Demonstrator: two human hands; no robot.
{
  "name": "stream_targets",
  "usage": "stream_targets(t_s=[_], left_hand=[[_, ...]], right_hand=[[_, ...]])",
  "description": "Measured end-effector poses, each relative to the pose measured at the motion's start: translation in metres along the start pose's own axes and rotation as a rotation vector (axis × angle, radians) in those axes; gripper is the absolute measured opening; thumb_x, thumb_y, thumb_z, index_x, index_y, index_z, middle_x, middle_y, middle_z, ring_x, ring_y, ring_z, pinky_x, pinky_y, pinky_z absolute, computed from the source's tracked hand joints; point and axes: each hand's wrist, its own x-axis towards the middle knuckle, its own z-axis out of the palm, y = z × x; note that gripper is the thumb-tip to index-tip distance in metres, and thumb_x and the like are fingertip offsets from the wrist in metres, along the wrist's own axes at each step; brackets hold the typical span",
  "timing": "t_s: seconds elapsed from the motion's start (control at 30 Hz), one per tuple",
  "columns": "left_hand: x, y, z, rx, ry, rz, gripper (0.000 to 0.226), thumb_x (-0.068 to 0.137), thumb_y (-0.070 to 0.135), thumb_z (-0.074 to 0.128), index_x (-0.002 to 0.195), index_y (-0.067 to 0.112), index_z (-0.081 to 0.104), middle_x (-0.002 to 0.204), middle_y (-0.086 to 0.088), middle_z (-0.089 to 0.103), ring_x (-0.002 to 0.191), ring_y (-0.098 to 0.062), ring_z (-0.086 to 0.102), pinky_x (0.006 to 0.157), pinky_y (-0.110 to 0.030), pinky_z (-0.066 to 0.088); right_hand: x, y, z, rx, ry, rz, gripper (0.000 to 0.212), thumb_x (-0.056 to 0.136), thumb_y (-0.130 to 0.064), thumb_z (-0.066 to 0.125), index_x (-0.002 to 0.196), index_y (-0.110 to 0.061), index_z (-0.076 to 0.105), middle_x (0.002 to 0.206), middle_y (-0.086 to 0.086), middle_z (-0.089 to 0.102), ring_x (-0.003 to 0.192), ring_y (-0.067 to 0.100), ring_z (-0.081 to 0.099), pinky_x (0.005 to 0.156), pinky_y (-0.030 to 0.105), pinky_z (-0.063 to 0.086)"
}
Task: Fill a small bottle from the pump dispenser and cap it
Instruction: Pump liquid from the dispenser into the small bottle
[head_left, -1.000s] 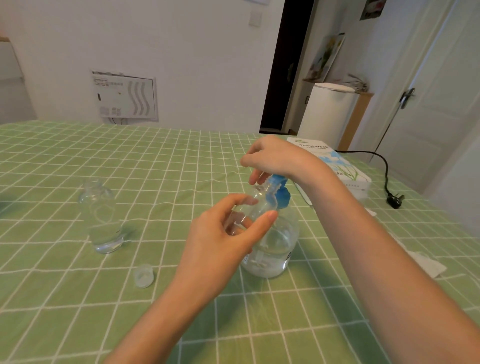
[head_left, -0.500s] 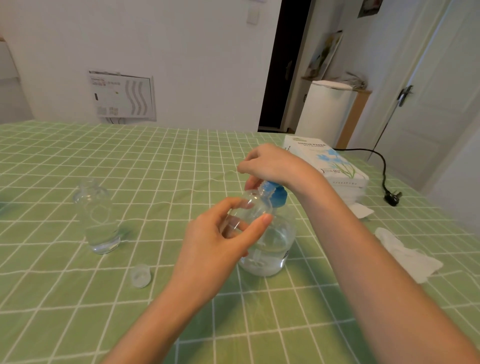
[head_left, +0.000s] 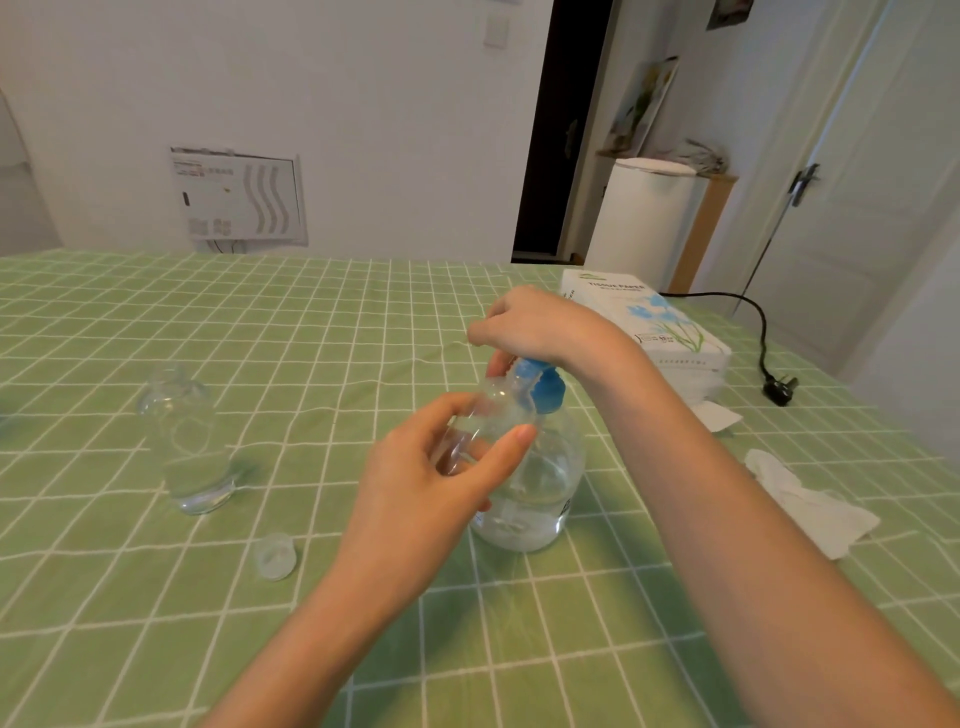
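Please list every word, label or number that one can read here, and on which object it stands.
"TISSUE PAPER": on top of the white tissue box.
Smaller print on that box: too blurred to read.
Wall panel print: too small to read.
Pump dispenser label: unreadable.

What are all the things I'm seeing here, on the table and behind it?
pump dispenser: one, clear with blue pump, table centre
small bottle: one, clear, at the pump
cap: one, clear, on the cloth, near left
clear bottle: one, partly filled, left
tissue box: one, white and blue, right rear
crumpled tissue: one, white, right
power cord: one, black, far right
bin: one, white, behind table
tablecloth: one, green check
left hand: holds small bottle
right hand: curled over pump
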Motion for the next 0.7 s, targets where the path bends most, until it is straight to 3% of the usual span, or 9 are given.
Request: stream_targets(t_s=[0.07,0.13,0.37,0.5,0.57,0.7], left_hand=[[0.0003,-0.0014,-0.0011,0.018,0.001,-0.009,0.038,0.060,0.055,0.066,0.091,0.033,0.067,0.068,-0.004,0.068,0.052,-0.009,0.058,0.049,-0.015,0.048],[0.0008,-0.0029,-0.0021,0.034,0.008,-0.016,0.040,0.058,0.057,0.066,0.090,0.033,0.066,0.066,-0.003,0.067,0.051,-0.009,0.058,0.051,-0.017,0.050],[0.0011,-0.0032,-0.0032,0.058,-0.013,0.003,0.036,0.060,0.059,0.066,0.088,0.036,0.065,0.067,-0.004,0.067,0.051,-0.009,0.059,0.050,-0.016,0.049],[0.0041,-0.0014,-0.0003,0.013,-0.010,0.020,0.038,0.058,0.060,0.065,0.088,0.037,0.065,0.068,-0.013,0.063,0.056,-0.018,0.060,0.050,-0.016,0.050],[0.0048,-0.0010,0.0005,0.004,-0.005,0.017,0.041,0.056,0.062,0.065,0.088,0.036,0.065,0.070,-0.015,0.063,0.056,-0.022,0.061,0.051,-0.017,0.050],[0.0051,-0.0015,-0.0003,-0.012,-0.004,0.013,0.041,0.054,0.063,0.065,0.086,0.037,0.065,0.069,-0.015,0.061,0.053,-0.016,0.058,0.050,-0.016,0.049]], right_hand=[[-0.0006,0.0003,0.0025,-0.006,-0.022,0.008,0.038,0.092,-0.029,0.049,0.116,-0.003,0.061,0.112,0.013,0.070,0.078,0.022,0.054,0.063,0.027,0.042],[-0.0007,0.0002,0.0031,-0.008,-0.028,0.013,0.038,0.092,-0.030,0.049,0.117,-0.003,0.061,0.112,0.013,0.070,0.076,0.021,0.052,0.058,0.026,0.037],[-0.0012,0.0016,0.0018,0.040,0.009,0.001,0.040,0.092,-0.029,0.048,0.119,-0.001,0.059,0.109,0.015,0.071,0.079,0.022,0.055,0.068,0.029,0.041],[0.0000,-0.0026,-0.0048,0.037,0.011,-0.012,0.039,0.091,-0.026,0.049,0.118,0.000,0.060,0.109,0.016,0.071,0.085,0.024,0.065,0.060,0.026,0.040],[0.0007,-0.0049,-0.0057,0.003,0.006,-0.010,0.039,0.091,-0.026,0.049,0.119,-0.001,0.060,0.109,0.016,0.071,0.080,0.022,0.060,0.058,0.025,0.039],[0.0023,-0.0046,-0.0043,-0.022,-0.001,-0.011,0.042,0.092,-0.027,0.048,0.123,-0.001,0.059,0.110,0.014,0.071,0.080,0.019,0.060,0.066,0.027,0.046]])
